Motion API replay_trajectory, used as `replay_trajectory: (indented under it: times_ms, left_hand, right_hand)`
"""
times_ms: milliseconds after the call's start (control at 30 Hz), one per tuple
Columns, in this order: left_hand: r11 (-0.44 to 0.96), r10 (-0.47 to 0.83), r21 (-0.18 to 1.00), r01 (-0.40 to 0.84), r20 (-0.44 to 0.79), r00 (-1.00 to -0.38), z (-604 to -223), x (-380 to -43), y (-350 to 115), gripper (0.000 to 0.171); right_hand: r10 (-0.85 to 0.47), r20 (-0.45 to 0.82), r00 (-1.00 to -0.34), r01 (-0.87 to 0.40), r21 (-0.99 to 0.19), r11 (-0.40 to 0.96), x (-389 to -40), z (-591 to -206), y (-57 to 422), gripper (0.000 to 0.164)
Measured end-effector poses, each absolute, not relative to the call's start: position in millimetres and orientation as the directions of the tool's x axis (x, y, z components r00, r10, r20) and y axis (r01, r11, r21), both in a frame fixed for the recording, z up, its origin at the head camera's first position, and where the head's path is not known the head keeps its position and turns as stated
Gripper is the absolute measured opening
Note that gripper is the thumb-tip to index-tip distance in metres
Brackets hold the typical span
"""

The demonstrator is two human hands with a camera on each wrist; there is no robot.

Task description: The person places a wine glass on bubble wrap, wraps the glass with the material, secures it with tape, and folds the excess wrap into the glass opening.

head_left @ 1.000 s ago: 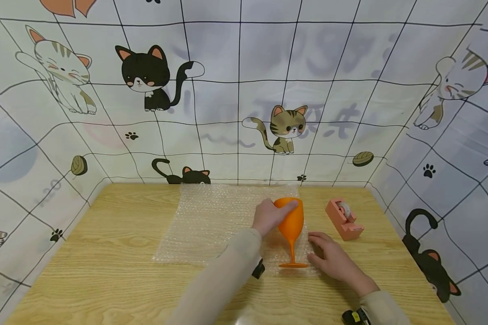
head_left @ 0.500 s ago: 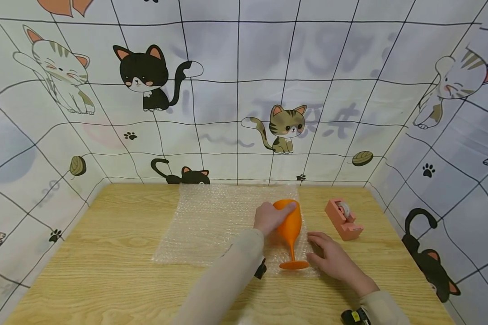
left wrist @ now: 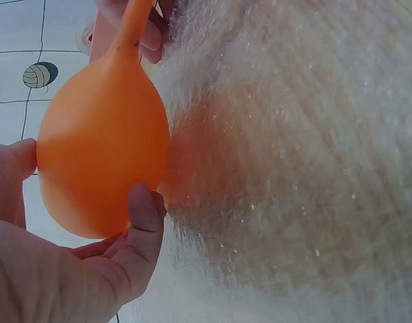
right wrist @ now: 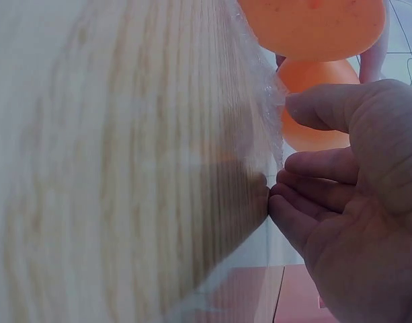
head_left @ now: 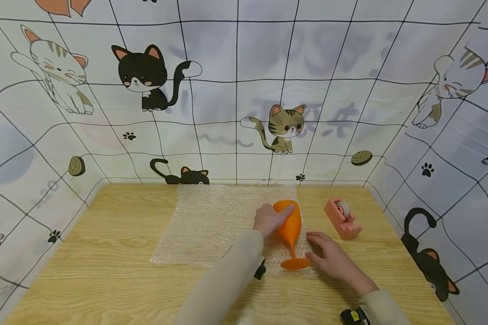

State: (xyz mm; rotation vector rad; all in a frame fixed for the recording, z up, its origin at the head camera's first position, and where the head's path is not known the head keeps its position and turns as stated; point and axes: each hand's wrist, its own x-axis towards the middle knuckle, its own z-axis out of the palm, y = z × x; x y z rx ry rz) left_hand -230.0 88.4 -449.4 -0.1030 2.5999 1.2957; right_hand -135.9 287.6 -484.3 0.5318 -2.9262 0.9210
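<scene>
My left hand [head_left: 268, 218] grips an orange goblet [head_left: 290, 225] by its bowl, thumb on one side and fingers on the other in the left wrist view. The goblet tilts, with its round foot toward me, over the right part of a sheet of clear bubble wrap [head_left: 211, 225]. My right hand [head_left: 331, 257] rests at the wrap's right edge, near the goblet's foot. In the right wrist view its fingertips touch the tabletop beside the wrap's edge, and the thumb stands apart from them.
A pink tape dispenser [head_left: 343, 219] with a roll of tape stands on the wooden table [head_left: 118, 234], right of the wrap. Cat-patterned cloth [head_left: 211, 131] hangs behind the table and along both sides.
The goblet has tilted further, so its foot now shows as a wider oval, and its bowl has shifted slightly. My right hand has stayed nearly still by the wrap's edge.
</scene>
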Motion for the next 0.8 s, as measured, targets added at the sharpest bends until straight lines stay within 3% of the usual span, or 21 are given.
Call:
replay_trajectory:
  times_ms: [600,800]
  left_hand:
    - [0.591,0.082,0.793,-0.151,-0.246,-0.966,-450,-231,76,0.074]
    - [0.562,0.088,0.821,-0.1,-0.179,-0.98,-451,-232,71,0.07]
  right_hand:
    - [-0.297,0.126,-0.946,-0.314,-0.569,0.76,-136,-484,287,0.047]
    - [-0.282,0.135,-0.95,-0.306,-0.584,0.752,-138,-483,286,0.046]
